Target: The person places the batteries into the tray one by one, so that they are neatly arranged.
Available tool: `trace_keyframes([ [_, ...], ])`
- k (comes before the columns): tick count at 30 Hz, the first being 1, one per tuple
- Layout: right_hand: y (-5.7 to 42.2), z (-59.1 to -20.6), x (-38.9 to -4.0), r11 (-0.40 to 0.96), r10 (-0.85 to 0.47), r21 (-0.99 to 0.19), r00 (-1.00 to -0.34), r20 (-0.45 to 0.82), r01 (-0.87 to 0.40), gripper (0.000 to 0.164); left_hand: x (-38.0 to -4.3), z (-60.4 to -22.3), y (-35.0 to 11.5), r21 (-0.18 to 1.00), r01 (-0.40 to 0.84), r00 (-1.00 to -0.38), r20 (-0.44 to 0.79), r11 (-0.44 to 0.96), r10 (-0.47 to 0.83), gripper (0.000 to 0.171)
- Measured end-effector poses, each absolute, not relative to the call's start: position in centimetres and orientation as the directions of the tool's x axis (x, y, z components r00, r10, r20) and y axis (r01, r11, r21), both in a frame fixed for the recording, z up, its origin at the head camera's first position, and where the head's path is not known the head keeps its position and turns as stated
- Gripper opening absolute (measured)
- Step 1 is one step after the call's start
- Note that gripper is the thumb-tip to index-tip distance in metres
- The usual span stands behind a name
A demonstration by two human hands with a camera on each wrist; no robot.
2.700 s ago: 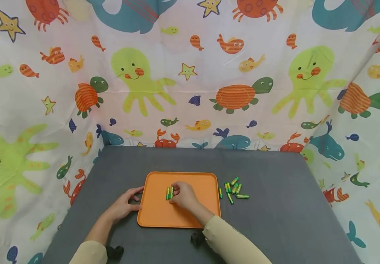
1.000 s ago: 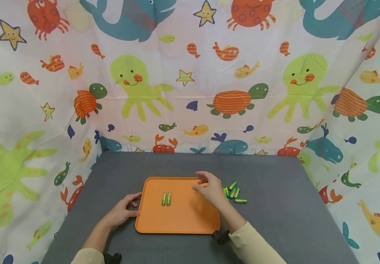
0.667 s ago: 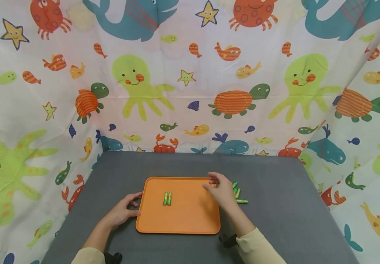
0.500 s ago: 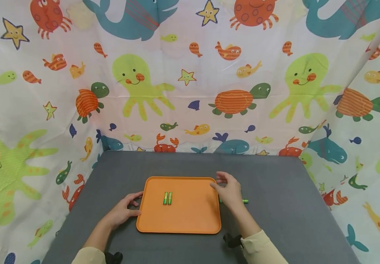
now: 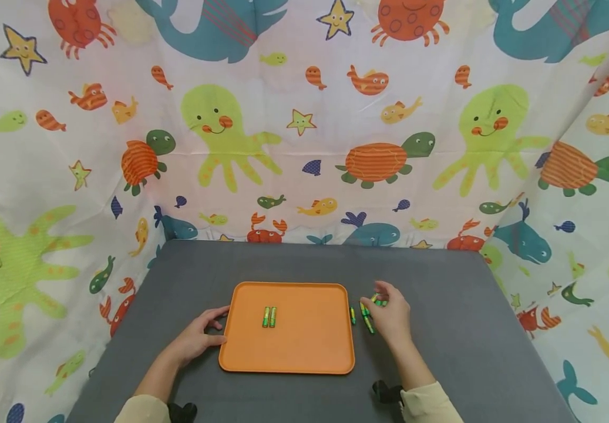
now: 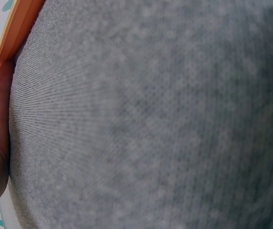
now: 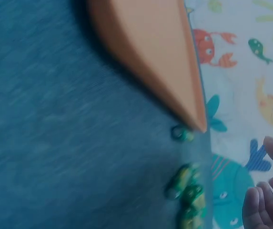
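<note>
While the left hand (image 5: pixel 197 336) rests relaxed fingers against the orange tray (image 5: pixel 309 343), the right hand (image 5: pixel 394 314), released, hovers over loose batteries (image 5: pixel 369 325) between the tray and the right edge of the bench (image 5: pixel 304 258). Two slim green-and-yellow batteries (image 5: pixel 269 317) lie parallel on the tray, long axes toward the far edge.

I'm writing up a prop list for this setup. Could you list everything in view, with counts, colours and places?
Tray: one, orange, on the table
Tray batteries: two, green, side by side, left of the tray's middle
Loose batteries: several, green, on the table right of the tray; some hidden, so no exact count
Table: one, grey, under everything
Curtain: white with colourful sea animals, behind and at both sides
Wrist cameras: two, black, one per wrist
Sleeves: two, beige, one per arm
Left hand: one, touching the tray's left edge
Right hand: one, at the loose batteries
</note>
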State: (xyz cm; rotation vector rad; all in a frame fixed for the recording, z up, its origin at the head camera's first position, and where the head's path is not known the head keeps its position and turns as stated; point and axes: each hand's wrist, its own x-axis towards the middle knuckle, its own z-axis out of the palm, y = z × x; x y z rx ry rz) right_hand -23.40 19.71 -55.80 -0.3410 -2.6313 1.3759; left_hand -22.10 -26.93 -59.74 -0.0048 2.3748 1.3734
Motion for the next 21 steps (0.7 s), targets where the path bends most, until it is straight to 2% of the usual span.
trace_keyframes([
  [12, 22.3, -58.6, -21.9, 0.599, 0.365, -0.772, -0.931, 0.029, 0.211, 0.064, -22.2, -59.5, -27.0, 0.842, -0.158, -0.923, -0.311, 0.516, 0.226, 0.076],
  [21, 22.4, -59.7, -21.3, 0.625, 0.366, -0.724, -0.929, -0.058, 0.292, 0.074, -22.0, -59.4, -26.7, 0.841, -0.177, -0.919, -0.327, 0.511, 0.220, 0.075],
])
